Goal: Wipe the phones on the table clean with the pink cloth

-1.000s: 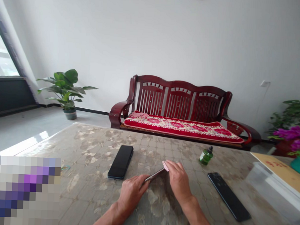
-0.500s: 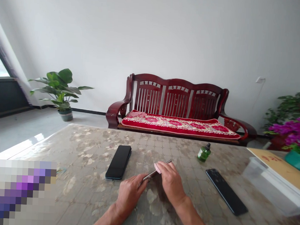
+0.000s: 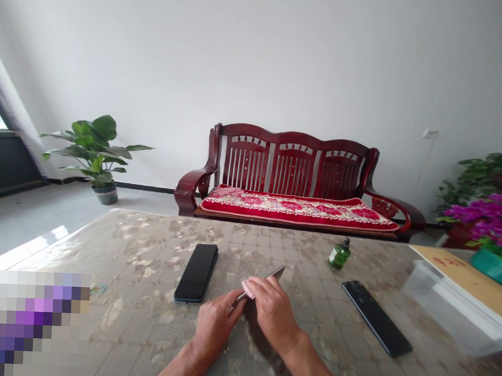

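My left hand (image 3: 215,325) is closed round the near end of a thin flat phone (image 3: 277,273), tilted and seen almost edge-on above the table. Over the phone's upper face lies my right hand (image 3: 276,311), its fingers bent and pressing a small pale pink cloth (image 3: 248,289) against it. Most of the cloth is hidden under those fingers. A black phone (image 3: 196,273) lies on the table left of my hands. To the right lie a second dark phone (image 3: 376,318) and, behind it, a green pump bottle (image 3: 339,255) standing upright.
A patterned cover lies over the table (image 3: 141,316). At its right side stand a clear plastic box (image 3: 441,307), a tan folder (image 3: 467,278) and purple flowers in a teal pot (image 3: 495,266). Beyond are a red wooden bench (image 3: 293,167) and a potted plant (image 3: 105,194).
My right hand has slid left and toward me along the phone with the pale pink cloth, baring more of the phone's far end. My left hand keeps its hold.
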### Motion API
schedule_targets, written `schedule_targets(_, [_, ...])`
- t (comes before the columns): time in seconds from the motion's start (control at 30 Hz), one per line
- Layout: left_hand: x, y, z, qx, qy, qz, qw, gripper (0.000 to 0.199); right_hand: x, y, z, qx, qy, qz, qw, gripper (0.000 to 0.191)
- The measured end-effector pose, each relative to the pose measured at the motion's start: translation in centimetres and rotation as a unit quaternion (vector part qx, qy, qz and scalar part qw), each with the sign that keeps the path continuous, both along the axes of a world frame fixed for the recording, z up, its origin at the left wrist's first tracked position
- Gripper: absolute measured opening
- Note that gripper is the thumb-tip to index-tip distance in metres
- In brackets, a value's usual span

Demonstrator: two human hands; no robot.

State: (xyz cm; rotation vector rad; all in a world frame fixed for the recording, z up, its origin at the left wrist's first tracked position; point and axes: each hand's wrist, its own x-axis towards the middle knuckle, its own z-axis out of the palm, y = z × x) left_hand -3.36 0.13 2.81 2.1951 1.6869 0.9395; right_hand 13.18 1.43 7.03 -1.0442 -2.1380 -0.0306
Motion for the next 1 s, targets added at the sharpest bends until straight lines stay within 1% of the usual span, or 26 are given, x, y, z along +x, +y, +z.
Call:
schedule_targets(0.13, [0.1,0.0,0.4,-0.023,0.005,0.012,1.0,0.024,3.6,2.6,0.2,-0.016,0.036,-0.077,0.996,0.036])
schedule_targets(0.2, [0.3,0.1,0.6,-0.03,0.014,0.017,0.999,0.024,4.4,3.2,0.1,-0.017,0.048,-0.106,0.993,0.037])
schedule_targets(0.23, [0.3,0.1,0.6,-0.031,0.016,0.018,0.999,0.024,4.2,3.2,0.0,-0.015,0.049,-0.111,0.992,0.037])
schedule_targets(0.27, [0.4,0.1,0.6,-0.03,0.015,0.019,0.999,0.024,3.7,2.9,-0.1,-0.009,0.049,-0.109,0.993,0.036])
schedule_targets(0.33, [0.4,0.1,0.4,-0.02,0.009,0.016,1.0,0.024,2.1,1.9,-0.4,0.009,0.039,-0.079,0.996,0.034])
schedule_targets(0.4, [0.3,0.0,0.2,-0.006,0.005,0.009,1.0,0.024,0.4,0.8,-0.6,0.03,0.013,-0.02,0.999,0.034])
schedule_targets(0.43, [0.3,0.0,0.1,0.001,0.003,0.006,1.0,0.024,-0.1,0.4,-0.6,0.032,0.004,-0.003,0.999,0.035])
schedule_targets(0.5, [0.1,0.0,0.0,0.005,-0.002,0.001,1.0,0.024,-0.2,0.2,-0.6,0.014,0.011,0.009,1.0,0.035])
schedule_targets(0.53, [0.0,0.0,-0.1,0.003,-0.003,0.001,1.0,0.024,0.2,0.5,-0.6,-0.009,0.034,0.002,0.999,0.035])
schedule_targets(0.57, [0.0,0.0,-0.1,-0.001,-0.004,0.002,1.0,0.024,0.9,0.9,-0.5,-0.043,0.078,-0.01,0.996,0.033])
schedule_targets(0.6, [-0.1,0.0,-0.1,-0.005,-0.003,0.004,1.0,0.024,1.8,1.6,-0.6,-0.078,0.128,-0.024,0.988,0.031])
schedule_targets(0.63, [-0.1,0.1,-0.1,-0.008,-0.002,0.006,1.0,0.025,2.7,2.3,-0.6,-0.118,0.195,-0.041,0.973,0.028])
schedule_targets(0.67, [-0.1,0.1,-0.1,-0.01,0.0,0.007,1.0,0.025,3.6,3.0,-0.7,-0.16,0.266,-0.053,0.949,0.023])
schedule_targets(0.73, [-0.1,0.2,0.0,-0.013,-0.002,0.005,1.0,0.025,5.0,4.3,-1.2,-0.191,0.321,-0.073,0.925,0.02])
schedule_targets(0.77, [0.0,0.2,0.0,-0.014,-0.005,0.004,1.0,0.025,5.4,4.7,-1.5,-0.203,0.338,-0.08,0.915,0.022])
schedule_targets(0.87, [0.0,0.2,0.0,-0.019,-0.022,-0.001,1.0,0.026,5.6,5.1,-2.5,-0.245,0.381,-0.086,0.887,0.035])
schedule_targets(0.93, [0.0,0.2,0.0,-0.019,-0.036,-0.006,0.999,0.026,5.3,4.9,-3.1,-0.275,0.407,-0.075,0.868,0.042])
schedule_targets(1.0, [0.1,0.2,-0.1,-0.016,-0.049,-0.012,0.999,0.026,5.2,4.7,-3.4,-0.296,0.423,-0.059,0.854,0.043])
